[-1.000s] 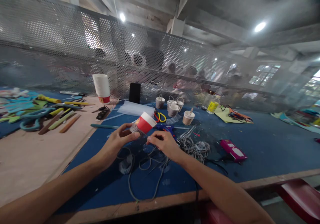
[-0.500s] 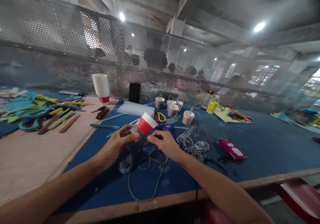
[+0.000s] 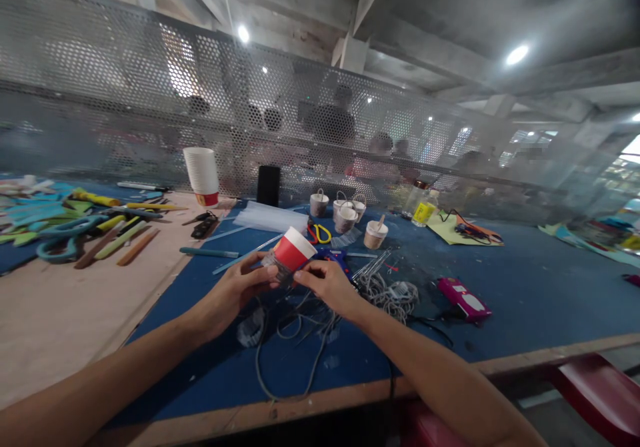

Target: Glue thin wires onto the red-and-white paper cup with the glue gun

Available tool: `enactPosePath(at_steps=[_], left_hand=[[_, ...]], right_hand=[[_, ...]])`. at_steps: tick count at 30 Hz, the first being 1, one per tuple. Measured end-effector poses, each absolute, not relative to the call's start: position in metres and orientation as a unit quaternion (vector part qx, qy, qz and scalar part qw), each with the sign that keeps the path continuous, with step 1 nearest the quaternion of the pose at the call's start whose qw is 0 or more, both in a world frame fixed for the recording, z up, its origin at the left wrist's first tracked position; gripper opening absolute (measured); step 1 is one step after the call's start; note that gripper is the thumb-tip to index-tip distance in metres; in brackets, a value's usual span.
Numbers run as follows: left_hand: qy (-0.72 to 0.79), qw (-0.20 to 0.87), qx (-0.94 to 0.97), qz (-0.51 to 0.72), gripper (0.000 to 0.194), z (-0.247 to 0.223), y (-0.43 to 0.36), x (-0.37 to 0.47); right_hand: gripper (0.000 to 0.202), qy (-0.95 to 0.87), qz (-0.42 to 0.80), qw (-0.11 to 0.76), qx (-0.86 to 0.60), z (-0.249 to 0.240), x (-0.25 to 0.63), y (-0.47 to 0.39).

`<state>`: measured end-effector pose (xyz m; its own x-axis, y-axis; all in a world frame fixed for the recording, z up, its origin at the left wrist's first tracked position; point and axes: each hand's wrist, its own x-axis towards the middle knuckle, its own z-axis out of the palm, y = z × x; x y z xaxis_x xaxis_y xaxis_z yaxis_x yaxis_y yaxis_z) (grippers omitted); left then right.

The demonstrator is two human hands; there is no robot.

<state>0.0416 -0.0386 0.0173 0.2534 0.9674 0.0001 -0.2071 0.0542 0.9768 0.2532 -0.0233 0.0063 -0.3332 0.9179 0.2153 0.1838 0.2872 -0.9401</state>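
A red and white paper cup is tilted above the blue table mat, its lower part wrapped in grey cord. My left hand is closed on the cup's lower left side. At the cup's lower right, my right hand has its fingers pinched against the cord-wrapped part; what lies between the fingertips is too small to tell. Loose grey cord trails below onto the mat. A blue glue gun lies partly hidden behind my right hand.
Stacked paper cups stand back left, near scissors and clay-like sticks. Behind the hands are small cord-wrapped cups, plastic sheets and a phone. A cord pile and purple box lie right.
The cup has shifted slightly right and down, and my right fingertips now touch its wrapped part. Behind the mesh, a person has moved right.
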Motion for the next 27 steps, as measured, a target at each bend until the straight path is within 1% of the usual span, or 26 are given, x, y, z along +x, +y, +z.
enactPosePath(at_steps=[6,12,17,21,27], left_hand=[[0.364,0.655,0.466,0.471,0.034,0.014,-0.036,0.041],[0.349,0.701,0.423,0.457,0.037,0.004,-0.029,0.039],[0.327,0.728,0.403,0.449,0.031,0.004,-0.025,0.036],[0.306,0.748,0.389,0.442,0.033,0.008,-0.025,0.034],[0.305,0.730,0.407,0.456,0.027,0.011,-0.028,0.035]], right_hand=[[0.032,-0.691,0.442,0.411,-0.399,0.005,0.255,-0.021],[0.036,-0.681,0.464,0.412,-0.389,0.002,0.255,-0.018],[0.044,-0.679,0.482,0.405,-0.378,0.003,0.256,-0.018],[0.051,-0.691,0.481,0.397,-0.365,0.004,0.258,-0.019],[0.054,-0.669,0.494,0.399,-0.387,0.003,0.256,-0.018]])
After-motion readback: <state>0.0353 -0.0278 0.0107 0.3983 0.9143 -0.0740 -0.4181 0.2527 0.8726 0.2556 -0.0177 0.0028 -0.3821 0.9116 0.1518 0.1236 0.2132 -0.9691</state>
